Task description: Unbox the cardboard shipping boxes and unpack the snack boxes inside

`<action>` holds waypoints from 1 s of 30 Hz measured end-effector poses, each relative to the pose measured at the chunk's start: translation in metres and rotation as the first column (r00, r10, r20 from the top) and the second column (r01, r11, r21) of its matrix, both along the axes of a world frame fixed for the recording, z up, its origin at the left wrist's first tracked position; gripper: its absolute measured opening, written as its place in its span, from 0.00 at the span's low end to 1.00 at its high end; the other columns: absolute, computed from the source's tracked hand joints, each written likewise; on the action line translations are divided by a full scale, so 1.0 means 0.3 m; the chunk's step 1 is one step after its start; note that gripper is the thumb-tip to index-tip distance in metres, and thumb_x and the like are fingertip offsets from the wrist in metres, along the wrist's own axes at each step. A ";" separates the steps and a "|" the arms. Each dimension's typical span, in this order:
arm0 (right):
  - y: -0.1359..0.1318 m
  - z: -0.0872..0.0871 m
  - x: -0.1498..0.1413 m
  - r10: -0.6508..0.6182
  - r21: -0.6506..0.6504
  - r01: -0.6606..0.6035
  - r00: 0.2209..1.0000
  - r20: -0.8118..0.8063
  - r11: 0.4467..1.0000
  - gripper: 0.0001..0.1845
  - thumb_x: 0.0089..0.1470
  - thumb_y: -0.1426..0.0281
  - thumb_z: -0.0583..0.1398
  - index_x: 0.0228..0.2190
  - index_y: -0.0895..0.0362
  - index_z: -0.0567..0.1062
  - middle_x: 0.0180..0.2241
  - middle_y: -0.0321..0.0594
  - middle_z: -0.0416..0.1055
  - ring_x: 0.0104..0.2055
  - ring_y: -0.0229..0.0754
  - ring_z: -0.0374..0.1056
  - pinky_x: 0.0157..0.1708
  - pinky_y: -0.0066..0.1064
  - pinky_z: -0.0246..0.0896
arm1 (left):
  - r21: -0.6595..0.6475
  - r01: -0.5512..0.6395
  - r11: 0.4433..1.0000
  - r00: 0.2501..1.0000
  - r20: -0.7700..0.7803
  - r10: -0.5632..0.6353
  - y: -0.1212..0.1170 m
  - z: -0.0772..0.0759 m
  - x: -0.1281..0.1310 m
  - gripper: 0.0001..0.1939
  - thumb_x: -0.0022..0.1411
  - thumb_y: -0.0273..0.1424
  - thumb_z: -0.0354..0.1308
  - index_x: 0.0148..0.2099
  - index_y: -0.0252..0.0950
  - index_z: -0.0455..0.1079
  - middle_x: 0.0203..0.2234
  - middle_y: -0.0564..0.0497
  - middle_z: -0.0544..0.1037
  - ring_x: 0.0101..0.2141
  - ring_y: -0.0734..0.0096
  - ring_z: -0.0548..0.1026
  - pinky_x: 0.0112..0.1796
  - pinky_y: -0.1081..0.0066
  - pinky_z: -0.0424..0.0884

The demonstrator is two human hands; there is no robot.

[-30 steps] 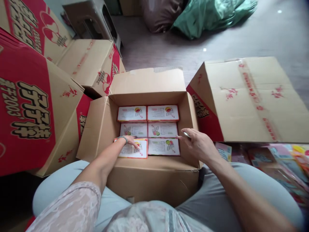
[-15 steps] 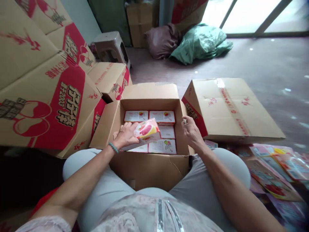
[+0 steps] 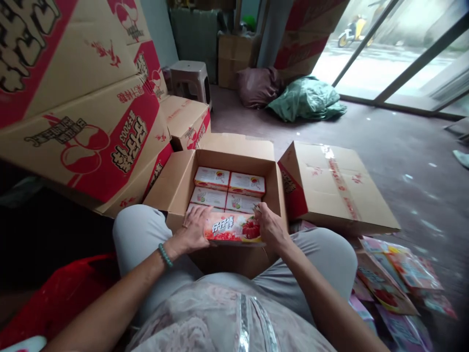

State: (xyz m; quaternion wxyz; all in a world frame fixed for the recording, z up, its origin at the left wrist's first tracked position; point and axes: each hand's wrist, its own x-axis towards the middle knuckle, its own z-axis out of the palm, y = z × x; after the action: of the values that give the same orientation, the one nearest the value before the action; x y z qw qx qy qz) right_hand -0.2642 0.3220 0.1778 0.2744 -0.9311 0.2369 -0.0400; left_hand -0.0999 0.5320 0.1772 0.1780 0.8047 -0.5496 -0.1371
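I hold a flat pink and red candy box (image 3: 231, 228) with both hands over the near edge of an open cardboard carton (image 3: 172, 188). My left hand (image 3: 194, 229) grips its left end, fingers curled around it. My right hand (image 3: 269, 226) grips its right end and also pinches a small thin thing I cannot make out. Inside the carton lie rows of white-backed boxes (image 3: 227, 188) laid flat, side by side. The carton rests between my knees.
Large red-and-brown cartons (image 3: 80, 98) are stacked at my left. A sealed carton (image 3: 333, 186) lies on the floor to the right. Flattened colourful boxes (image 3: 395, 274) spread at the lower right. A plastic stool (image 3: 190, 78) and bags (image 3: 304, 98) stand farther back.
My left hand lifted one box out of the carton's near-left corner, turned it face up and brought it toward me. My right hand came across and took its right end. The camera tilted up.
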 end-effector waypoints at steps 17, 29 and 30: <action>0.349 0.248 0.264 0.425 -0.107 -0.582 0.696 -0.579 0.806 0.17 0.53 0.81 0.49 0.40 0.62 0.73 0.35 0.48 0.74 0.34 0.49 0.71 0.27 0.32 0.57 | -0.355 -0.142 0.924 0.981 -0.175 0.084 0.047 -0.116 -0.036 0.32 0.47 0.35 0.62 0.53 0.32 0.57 0.44 0.41 0.68 0.47 0.56 0.67 0.49 0.57 0.69; 0.045 0.232 -0.003 0.183 -0.186 -0.498 0.601 -0.778 0.847 0.17 0.57 0.78 0.48 0.42 0.60 0.73 0.32 0.48 0.74 0.35 0.47 0.72 0.30 0.30 0.57 | -0.279 -0.112 0.954 0.973 -0.224 0.049 0.059 -0.078 -0.028 0.37 0.43 0.33 0.68 0.53 0.33 0.56 0.45 0.42 0.67 0.49 0.55 0.67 0.53 0.57 0.67; 0.008 0.236 -0.038 0.177 -0.181 -0.487 0.601 -0.780 0.854 0.18 0.57 0.79 0.47 0.42 0.59 0.73 0.32 0.47 0.74 0.35 0.46 0.72 0.30 0.29 0.55 | -0.281 -0.111 0.953 0.974 -0.222 0.048 0.057 -0.079 -0.030 0.37 0.43 0.33 0.68 0.53 0.33 0.56 0.45 0.42 0.67 0.49 0.55 0.67 0.53 0.57 0.67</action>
State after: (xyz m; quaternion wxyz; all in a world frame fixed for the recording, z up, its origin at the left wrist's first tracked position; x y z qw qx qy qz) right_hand -0.2755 0.3244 0.2484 -0.0269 -0.9275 0.1334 0.3483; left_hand -0.1089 0.5492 0.1535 0.3578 0.7719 -0.5085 -0.1326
